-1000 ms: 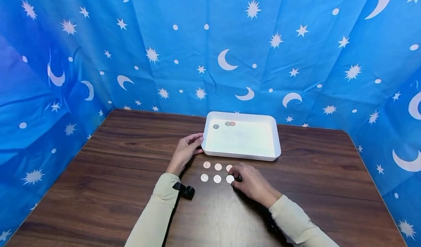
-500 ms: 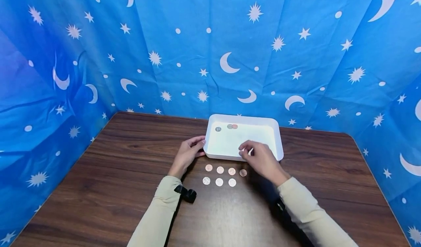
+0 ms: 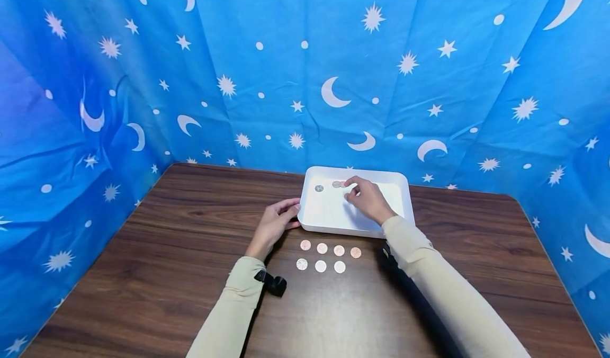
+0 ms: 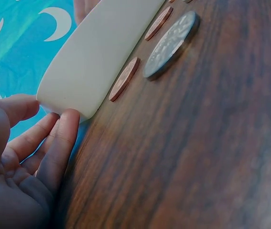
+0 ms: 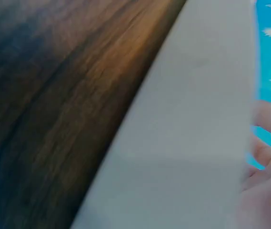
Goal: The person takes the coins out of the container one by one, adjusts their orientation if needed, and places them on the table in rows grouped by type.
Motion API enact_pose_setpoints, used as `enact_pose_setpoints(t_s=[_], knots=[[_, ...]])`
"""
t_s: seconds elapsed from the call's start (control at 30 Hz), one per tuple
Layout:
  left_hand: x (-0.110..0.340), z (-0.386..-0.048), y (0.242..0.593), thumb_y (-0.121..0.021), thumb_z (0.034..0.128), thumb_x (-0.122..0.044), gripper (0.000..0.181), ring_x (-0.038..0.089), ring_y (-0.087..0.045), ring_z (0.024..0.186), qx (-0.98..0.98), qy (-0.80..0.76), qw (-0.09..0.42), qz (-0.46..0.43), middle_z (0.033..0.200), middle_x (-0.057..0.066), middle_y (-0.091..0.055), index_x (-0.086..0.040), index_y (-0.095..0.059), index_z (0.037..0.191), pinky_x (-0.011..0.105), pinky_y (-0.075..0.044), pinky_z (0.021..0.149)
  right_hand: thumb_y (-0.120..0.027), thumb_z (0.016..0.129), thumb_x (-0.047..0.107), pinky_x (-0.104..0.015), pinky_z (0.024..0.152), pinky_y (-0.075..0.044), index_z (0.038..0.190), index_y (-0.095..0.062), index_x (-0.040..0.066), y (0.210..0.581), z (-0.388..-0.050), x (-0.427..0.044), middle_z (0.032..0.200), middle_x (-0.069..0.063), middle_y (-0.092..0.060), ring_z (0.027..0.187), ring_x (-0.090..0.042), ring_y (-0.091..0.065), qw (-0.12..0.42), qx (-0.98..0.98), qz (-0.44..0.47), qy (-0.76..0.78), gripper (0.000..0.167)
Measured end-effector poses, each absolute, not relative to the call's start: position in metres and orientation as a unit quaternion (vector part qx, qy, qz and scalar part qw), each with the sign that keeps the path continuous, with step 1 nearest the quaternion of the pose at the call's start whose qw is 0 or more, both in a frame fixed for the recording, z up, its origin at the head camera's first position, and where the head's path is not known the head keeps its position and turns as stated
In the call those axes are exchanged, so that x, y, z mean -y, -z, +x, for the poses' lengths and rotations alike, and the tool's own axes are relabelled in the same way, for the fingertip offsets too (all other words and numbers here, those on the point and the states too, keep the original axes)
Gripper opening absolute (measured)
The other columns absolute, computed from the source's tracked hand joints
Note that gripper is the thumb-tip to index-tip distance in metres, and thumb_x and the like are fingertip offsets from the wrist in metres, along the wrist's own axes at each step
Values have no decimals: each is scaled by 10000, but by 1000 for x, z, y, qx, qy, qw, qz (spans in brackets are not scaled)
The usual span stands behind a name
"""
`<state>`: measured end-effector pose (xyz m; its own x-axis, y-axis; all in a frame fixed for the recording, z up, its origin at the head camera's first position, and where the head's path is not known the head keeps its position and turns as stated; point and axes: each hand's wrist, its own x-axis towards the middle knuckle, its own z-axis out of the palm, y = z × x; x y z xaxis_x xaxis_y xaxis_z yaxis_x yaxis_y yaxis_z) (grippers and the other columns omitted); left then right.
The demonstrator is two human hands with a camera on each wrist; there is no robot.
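Observation:
My left hand (image 3: 274, 226) rests against the left side of a white tray (image 3: 355, 231); in the left wrist view its fingertips (image 4: 68, 117) touch the tray's corner. Over the tray, my right hand (image 3: 368, 199) reaches in with thumb and index finger apart. The index fingertip is at a copper coin, mostly covered, beside a silver coin (image 3: 336, 185). Another silver coin (image 3: 319, 188) lies further left in the tray. In the right wrist view the tray wall (image 5: 183, 124) hides most of the hand and its fingertips.
Several coins lie on the wooden table (image 3: 190, 231) in front of the tray. Copper coins (image 3: 322, 248) form the row nearer the tray, silver coins (image 3: 320, 266) the row closer to me. A blue star-and-moon cloth (image 3: 267, 72) hangs behind the table.
My right hand has left the coin rows and moved up and forward into the tray. A copper coin now shows at the right end of the copper row. The left hand stays at the tray.

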<state>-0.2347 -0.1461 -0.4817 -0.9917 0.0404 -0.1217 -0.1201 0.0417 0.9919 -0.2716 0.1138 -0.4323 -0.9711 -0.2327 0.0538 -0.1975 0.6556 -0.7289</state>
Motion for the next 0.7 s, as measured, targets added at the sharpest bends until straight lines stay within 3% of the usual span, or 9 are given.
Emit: enact_pose_setpoints(t_s=[0.13, 0.37, 0.47, 0.57, 0.7], knots=[[145, -235, 483, -607, 1075, -118, 350, 171, -670, 1063, -718, -693, 58, -25, 1333, 238, -646, 26, -649, 1392, 222, -637, 809, -636, 998, 55, -336, 722, -477, 1377, -611, -9, 444, -285, -111, 968, -150, -667, 798, -239, -564, 48, -915, -111, 385, 385], [142, -234, 484, -621, 1070, -116, 353, 144, -673, 1023, -716, -695, 60, -25, 1325, 247, -649, 26, -651, 1392, 207, -631, 796, -585, 996, 11, -490, 971, -518, 1477, -572, 84, 452, -294, -106, 1257, -209, -679, 1030, -332, -596, 78, -935, -118, 325, 487], [142, -234, 484, -622, 1069, -116, 357, 141, -671, 1019, -716, -695, 58, -24, 1328, 247, -647, 28, -649, 1395, 202, -629, 793, -580, 1004, 8, -506, 1101, -498, 1498, -566, 83, 450, -296, -103, 1410, -203, -641, 1196, -366, -621, 81, -941, -132, 301, 500], [143, -235, 483, -620, 1070, -119, 359, 146, -669, 1028, -717, -694, 58, -25, 1333, 248, -645, 26, -648, 1397, 202, -629, 795, -570, 1011, 13, -514, 1201, -432, 1521, -545, 59, 446, -297, -101, 1525, -192, -567, 1379, -389, -550, 85, -944, -143, 284, 512], [145, -235, 482, -615, 1073, -123, 358, 158, -667, 1047, -718, -693, 57, -29, 1342, 244, -641, 26, -647, 1396, 208, -630, 804, -544, 1017, 2, -506, 1239, -387, 1533, -531, 38, 443, -296, -101, 1560, -188, -532, 1460, -392, -469, 97, -943, -158, 278, 518]])
